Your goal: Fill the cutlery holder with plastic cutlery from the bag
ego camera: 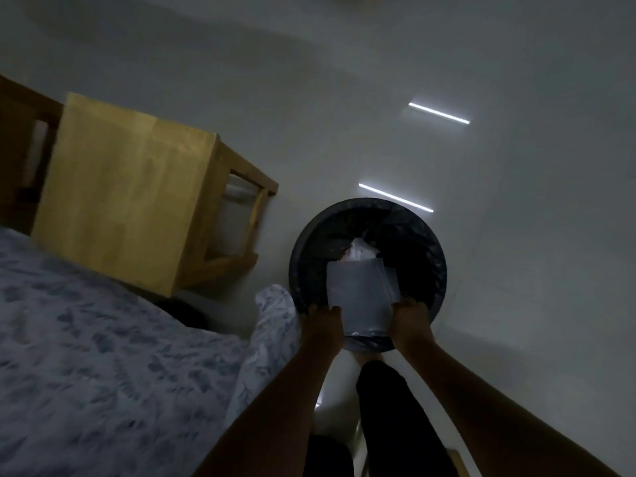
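The flat grey bag [361, 287] hangs over the black bin [434, 242], its near corners pinched by the left hand [323, 321] at seven o'clock and the right hand [409, 318] at five. It looks empty, but the dim light hides its inside, so I'd feel for stray cutlery, then drop it squarely in. No cutlery holder shows. A wooden table [130, 194] stands at ten o'clock, a bed [86, 356] at eight.
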